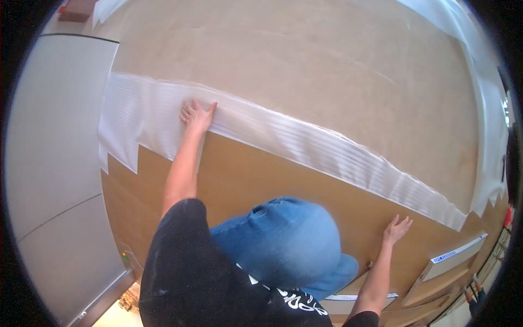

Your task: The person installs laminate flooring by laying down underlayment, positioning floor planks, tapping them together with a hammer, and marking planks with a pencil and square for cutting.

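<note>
A strip of white, ribbed, translucent foam sheet runs slantwise across the brown floor covering, from the left wall down toward the right. My left hand lies on this sheet with its fingers spread, its arm stretched out ahead of me. My right hand is out to the right, fingers apart and nothing held, just short of the sheet's near edge; I cannot tell whether it touches the floor. Beyond the strip lies a large tan sheet. My bent knees in blue jeans are between my arms.
Grey wall panels stand along the left. Long flat boards or boxes with blue-and-white labelled ends lie at the right. More white sheet borders the far right. The brown floor covering lies in front of my knees.
</note>
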A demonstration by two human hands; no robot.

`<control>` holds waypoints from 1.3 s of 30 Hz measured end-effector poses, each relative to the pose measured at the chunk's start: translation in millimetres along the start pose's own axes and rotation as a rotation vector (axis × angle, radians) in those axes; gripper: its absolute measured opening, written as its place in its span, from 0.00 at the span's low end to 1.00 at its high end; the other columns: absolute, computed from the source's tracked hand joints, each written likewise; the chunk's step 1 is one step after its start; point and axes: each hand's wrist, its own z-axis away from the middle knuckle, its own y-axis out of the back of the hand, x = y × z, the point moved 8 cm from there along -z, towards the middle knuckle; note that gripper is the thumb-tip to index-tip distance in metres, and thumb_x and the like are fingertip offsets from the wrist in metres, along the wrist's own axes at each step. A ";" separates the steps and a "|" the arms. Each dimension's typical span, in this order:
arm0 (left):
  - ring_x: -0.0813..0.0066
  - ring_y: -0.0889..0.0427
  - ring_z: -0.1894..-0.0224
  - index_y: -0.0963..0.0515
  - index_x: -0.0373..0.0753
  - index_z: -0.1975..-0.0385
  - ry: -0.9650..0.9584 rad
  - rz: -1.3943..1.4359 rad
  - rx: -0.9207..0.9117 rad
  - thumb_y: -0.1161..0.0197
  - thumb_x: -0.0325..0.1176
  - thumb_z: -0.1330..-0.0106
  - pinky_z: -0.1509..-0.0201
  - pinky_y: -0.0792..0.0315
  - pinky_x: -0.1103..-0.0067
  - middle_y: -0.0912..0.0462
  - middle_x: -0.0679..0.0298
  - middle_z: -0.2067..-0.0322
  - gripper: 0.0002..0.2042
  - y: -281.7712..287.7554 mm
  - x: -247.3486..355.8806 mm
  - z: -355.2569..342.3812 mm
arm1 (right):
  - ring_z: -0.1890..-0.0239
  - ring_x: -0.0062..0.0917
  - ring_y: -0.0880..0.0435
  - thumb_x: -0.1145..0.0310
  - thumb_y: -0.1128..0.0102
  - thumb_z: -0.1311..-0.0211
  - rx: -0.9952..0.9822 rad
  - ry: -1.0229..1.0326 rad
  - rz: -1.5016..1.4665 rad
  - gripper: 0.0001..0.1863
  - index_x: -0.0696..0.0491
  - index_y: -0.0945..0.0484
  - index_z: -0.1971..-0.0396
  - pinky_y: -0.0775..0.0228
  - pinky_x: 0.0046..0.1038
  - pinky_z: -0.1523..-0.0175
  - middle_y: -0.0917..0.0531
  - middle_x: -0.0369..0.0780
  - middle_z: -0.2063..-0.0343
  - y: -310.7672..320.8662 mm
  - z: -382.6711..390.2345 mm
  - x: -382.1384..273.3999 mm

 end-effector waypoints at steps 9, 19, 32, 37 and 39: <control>0.42 0.42 0.24 0.36 0.35 0.27 -0.292 0.058 0.012 0.47 0.66 0.29 0.21 0.47 0.52 0.38 0.41 0.27 0.42 -22.8 174.5 -71.5 | 0.26 0.51 0.38 0.55 0.51 0.22 0.130 0.216 -0.063 0.31 0.65 0.33 0.32 0.47 0.48 0.23 0.34 0.57 0.29 1.4 -58.9 -52.1; 0.49 0.51 0.20 0.56 0.38 0.20 0.032 -0.066 0.027 0.52 0.59 0.25 0.20 0.53 0.51 0.53 0.43 0.21 0.42 73.6 65.8 -250.9 | 0.25 0.51 0.38 0.54 0.56 0.22 0.104 0.264 -0.141 0.32 0.61 0.35 0.29 0.50 0.49 0.21 0.34 0.54 0.28 -11.7 -52.7 -114.3; 0.49 0.37 0.25 0.33 0.28 0.31 -0.089 0.089 0.109 0.57 0.63 0.24 0.23 0.41 0.61 0.31 0.39 0.32 0.40 56.6 144.9 -188.1 | 0.26 0.48 0.39 0.54 0.55 0.27 0.025 0.240 -0.064 0.34 0.64 0.35 0.30 0.51 0.46 0.22 0.33 0.54 0.29 -32.0 -39.9 -129.1; 0.50 0.29 0.31 0.28 0.35 0.34 -1.057 0.271 0.176 0.43 0.58 0.27 0.25 0.40 0.56 0.26 0.42 0.35 0.33 -6.4 533.0 70.7 | 0.24 0.49 0.42 0.50 0.53 0.29 0.081 0.168 0.003 0.38 0.60 0.39 0.27 0.53 0.51 0.22 0.36 0.53 0.27 -6.5 -41.5 -97.0; 0.51 0.39 0.24 0.33 0.39 0.28 -1.439 0.224 0.187 0.50 0.58 0.23 0.21 0.46 0.59 0.35 0.48 0.28 0.33 0.2 645.6 222.8 | 0.23 0.50 0.45 0.49 0.52 0.30 0.015 0.161 -0.150 0.39 0.60 0.39 0.27 0.55 0.52 0.22 0.38 0.53 0.26 -5.5 -44.6 -83.3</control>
